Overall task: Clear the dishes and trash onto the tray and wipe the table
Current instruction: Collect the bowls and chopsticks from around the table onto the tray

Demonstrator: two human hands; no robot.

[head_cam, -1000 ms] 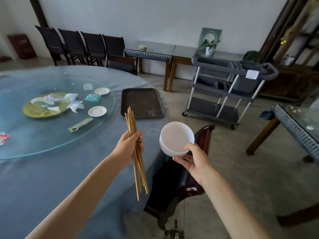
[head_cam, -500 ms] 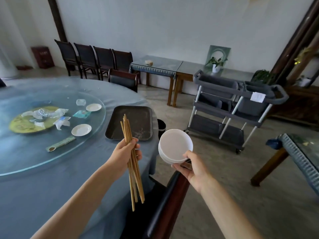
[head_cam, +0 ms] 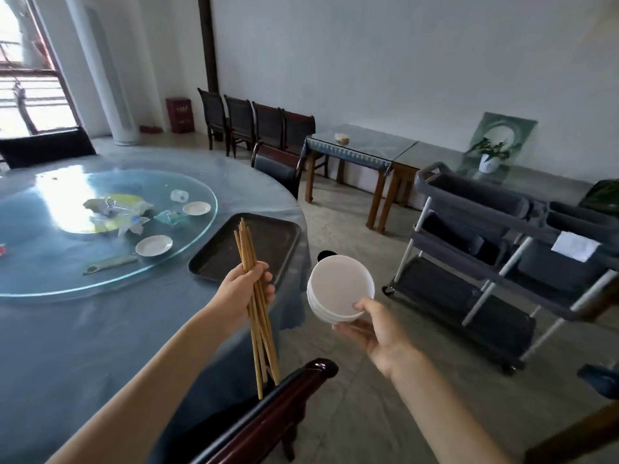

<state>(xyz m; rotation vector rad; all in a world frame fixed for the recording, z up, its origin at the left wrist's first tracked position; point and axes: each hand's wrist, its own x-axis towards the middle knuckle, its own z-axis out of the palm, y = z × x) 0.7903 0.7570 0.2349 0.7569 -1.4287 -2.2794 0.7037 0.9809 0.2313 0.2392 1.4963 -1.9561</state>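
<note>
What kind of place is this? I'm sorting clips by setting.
Probably a restaurant's private dining room: a large round table with a glass turntable, spare chairs lined along the wall, and a grey bussing cart on wheels.

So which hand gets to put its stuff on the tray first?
Probably left. The left hand holding the chopsticks hovers by the tray; the right hand holds the bowls off the table.

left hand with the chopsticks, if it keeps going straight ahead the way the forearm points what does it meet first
Probably the dark rectangular tray on the blue round table: the left hand, gripping the bundle of wooden chopsticks, points at its near edge. Depth is unclear.
</note>
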